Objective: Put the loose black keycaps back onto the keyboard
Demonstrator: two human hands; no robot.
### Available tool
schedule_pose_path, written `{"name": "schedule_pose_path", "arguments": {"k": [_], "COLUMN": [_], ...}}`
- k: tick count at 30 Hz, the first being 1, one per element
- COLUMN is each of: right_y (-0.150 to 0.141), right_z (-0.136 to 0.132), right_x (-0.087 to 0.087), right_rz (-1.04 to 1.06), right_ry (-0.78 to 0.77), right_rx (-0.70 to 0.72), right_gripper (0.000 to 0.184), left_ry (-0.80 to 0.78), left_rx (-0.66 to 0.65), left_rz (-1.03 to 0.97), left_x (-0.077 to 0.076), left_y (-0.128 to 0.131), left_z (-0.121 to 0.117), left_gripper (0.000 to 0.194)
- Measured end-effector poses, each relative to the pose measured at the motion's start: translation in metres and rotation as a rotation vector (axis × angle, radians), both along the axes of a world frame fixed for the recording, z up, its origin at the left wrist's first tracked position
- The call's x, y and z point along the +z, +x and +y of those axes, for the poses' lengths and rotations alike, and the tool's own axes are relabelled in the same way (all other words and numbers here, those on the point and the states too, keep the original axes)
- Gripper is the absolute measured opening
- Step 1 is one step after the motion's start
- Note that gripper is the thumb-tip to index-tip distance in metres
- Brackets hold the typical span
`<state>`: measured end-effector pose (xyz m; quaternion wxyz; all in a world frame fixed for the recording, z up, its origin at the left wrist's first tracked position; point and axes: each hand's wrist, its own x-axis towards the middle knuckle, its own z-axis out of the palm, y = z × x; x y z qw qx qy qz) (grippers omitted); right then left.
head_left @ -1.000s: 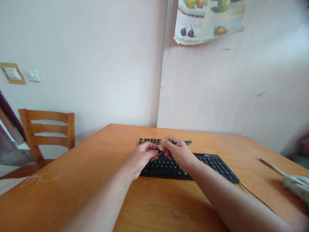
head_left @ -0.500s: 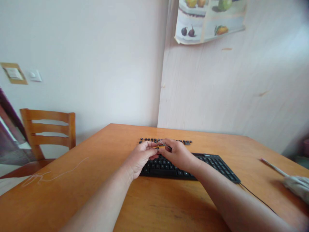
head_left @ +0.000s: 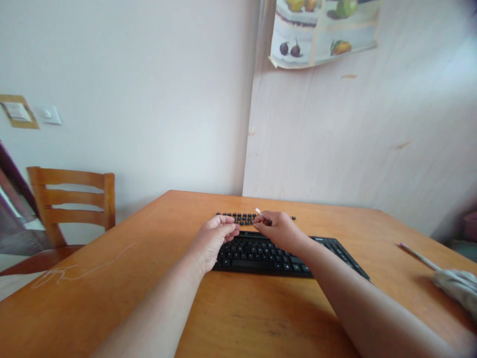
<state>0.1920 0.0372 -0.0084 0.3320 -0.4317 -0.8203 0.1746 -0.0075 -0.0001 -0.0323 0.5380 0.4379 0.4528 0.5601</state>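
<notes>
A black keyboard [head_left: 261, 253] lies on the orange wooden table [head_left: 149, 258]. Behind it runs a row of loose black keycaps [head_left: 238, 217]. My left hand [head_left: 214, 240] hovers over the keyboard's left end with fingers curled; whether it holds anything is hidden. My right hand [head_left: 278, 229] sits over the keyboard's far edge, pinching a thin metal tool [head_left: 261, 214] whose tip sticks up toward the keycaps. The two hands are slightly apart.
A wooden chair [head_left: 70, 199] stands at the table's left side. A white cloth with a stick [head_left: 447, 281] lies at the right edge. The keyboard's cable [head_left: 395, 303] trails toward the near right. Walls meet close behind the table, with a fruit poster [head_left: 320, 30] above.
My hands have come apart. The right hand moved back and right with the thin tool, its tip now raised; the left hand drew slightly left.
</notes>
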Motion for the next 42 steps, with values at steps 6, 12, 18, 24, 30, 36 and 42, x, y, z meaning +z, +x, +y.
{"name": "schedule_pose_path", "arguments": {"k": [6,12,18,24,30,36,42], "right_y": [-0.001,-0.012,-0.023,-0.024,-0.021,-0.018,-0.016], "right_z": [0.002,-0.003,-0.002,0.0,-0.003,-0.009,-0.011], "right_x": [-0.007,-0.018,-0.029,-0.03,-0.019,-0.005,-0.007], "right_rz": [-0.012,-0.154,-0.279,-0.267,0.178,0.659,0.734], "right_ry": [-0.08,-0.037,-0.003,-0.02,-0.238,-0.741,-0.903], "right_rx": [0.028,0.153,0.123,0.081,0.038,0.15,0.208], "right_gripper": [0.014,0.01,0.017,0.023,0.024,0.029,0.023], "left_ry": [0.018,0.013,0.013,0.005,0.068,0.233,0.278], "left_rx": [0.071,0.079,0.061,0.053,0.026,-0.101,-0.086], "left_rz": [0.087,0.12,0.134,0.15,0.163,0.208,0.284], "left_x": [0.001,0.002,0.002,0.005,0.004,0.005,0.006], "left_y": [-0.002,-0.002,0.001,0.001,0.004,0.01,0.012], "left_z": [0.001,0.001,-0.001,-0.003,-0.003,-0.007,-0.009], "left_gripper": [0.019,0.019,0.018,0.02,0.021,0.033,0.029]}}
